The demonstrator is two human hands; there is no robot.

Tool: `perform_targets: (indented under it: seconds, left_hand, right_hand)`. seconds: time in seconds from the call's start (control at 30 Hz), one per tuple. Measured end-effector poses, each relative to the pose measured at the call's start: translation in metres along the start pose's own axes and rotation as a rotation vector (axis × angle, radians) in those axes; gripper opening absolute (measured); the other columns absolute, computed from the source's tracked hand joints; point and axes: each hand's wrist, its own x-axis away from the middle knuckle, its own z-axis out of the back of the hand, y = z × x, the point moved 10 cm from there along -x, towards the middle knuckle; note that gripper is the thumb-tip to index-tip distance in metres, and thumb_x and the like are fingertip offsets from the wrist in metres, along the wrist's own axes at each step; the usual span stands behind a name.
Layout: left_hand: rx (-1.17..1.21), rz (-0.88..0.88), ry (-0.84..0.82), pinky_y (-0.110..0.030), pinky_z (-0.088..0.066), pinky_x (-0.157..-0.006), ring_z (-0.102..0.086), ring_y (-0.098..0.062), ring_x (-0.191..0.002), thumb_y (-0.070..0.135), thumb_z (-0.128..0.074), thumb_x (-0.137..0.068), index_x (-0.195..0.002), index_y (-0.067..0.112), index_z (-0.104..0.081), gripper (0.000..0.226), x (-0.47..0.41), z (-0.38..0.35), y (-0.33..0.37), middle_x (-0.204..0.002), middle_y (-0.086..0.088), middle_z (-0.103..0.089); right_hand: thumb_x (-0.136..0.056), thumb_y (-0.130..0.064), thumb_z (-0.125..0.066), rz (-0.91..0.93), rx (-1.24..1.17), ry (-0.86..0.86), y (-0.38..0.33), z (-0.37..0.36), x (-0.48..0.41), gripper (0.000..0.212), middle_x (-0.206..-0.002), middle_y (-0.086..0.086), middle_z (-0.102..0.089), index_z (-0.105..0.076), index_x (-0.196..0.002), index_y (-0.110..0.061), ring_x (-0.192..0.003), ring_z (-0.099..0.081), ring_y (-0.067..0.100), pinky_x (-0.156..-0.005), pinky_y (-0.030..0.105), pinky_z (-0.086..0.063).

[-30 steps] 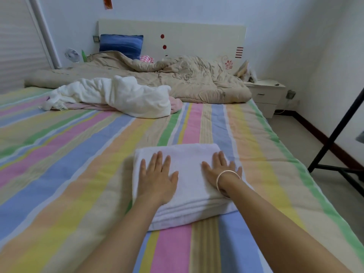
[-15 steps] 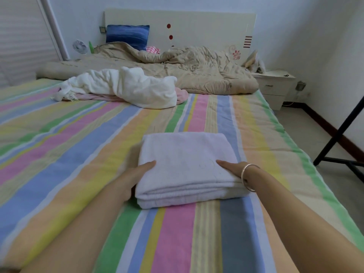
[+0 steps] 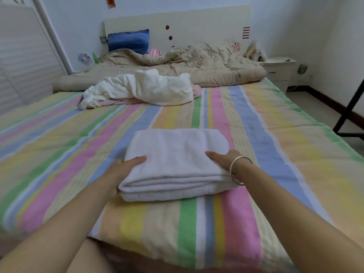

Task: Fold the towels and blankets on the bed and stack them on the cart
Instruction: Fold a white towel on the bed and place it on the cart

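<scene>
While the folded towel (image 3: 177, 158) lies on the striped bed (image 3: 275, 154), left hand (image 3: 126, 170) and right hand (image 3: 222, 160) grip its two sides, thumbs on top; folding looks finished, so next comes a level lift toward the cart

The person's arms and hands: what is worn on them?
Both forearms are bare: no sleeves or gloves show. The left hand wears nothing visible. Behind the right hand, the wrist carries a thin, round, silver-coloured bangle. Both hands are partly hidden, so rings cannot be ruled out.
</scene>
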Motion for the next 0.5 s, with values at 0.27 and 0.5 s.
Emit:
perform_targets:
  seconds: [0.27, 0.5]
  left_hand:
    - [0.06, -0.07, 0.188, -0.04, -0.052, -0.092, -0.066, -0.026, -0.098, 0.06, -0.082, -0.06, -0.13, 0.013, -0.053, 0.089, 0.049, 0.204, -0.049, -0.121, -0.007, -0.064]
    - [0.194, -0.034, 0.498, -0.034, -0.046, -0.084, -0.057, -0.032, -0.11, 0.057, -0.081, -0.066, -0.128, 0.013, -0.049, 0.083, 0.116, 0.394, -0.099, -0.118, -0.013, -0.057]
  right_hand:
    - [-0.081, -0.062, -0.059, 0.323, 0.112, -0.104, -0.125, -0.165, 0.092, 0.075, -0.13, 0.015, -0.057, -0.053, -0.13, -0.007, -0.114, -0.055, 0.031, -0.083, 0.031, -0.04]
    - [-0.085, -0.037, -0.06, 0.487, 0.146, -0.391, -0.232, -0.329, 0.202, 0.039, -0.112, 0.006, -0.059, -0.057, -0.115, -0.011, -0.099, -0.054, 0.026, -0.081, 0.03, -0.041]
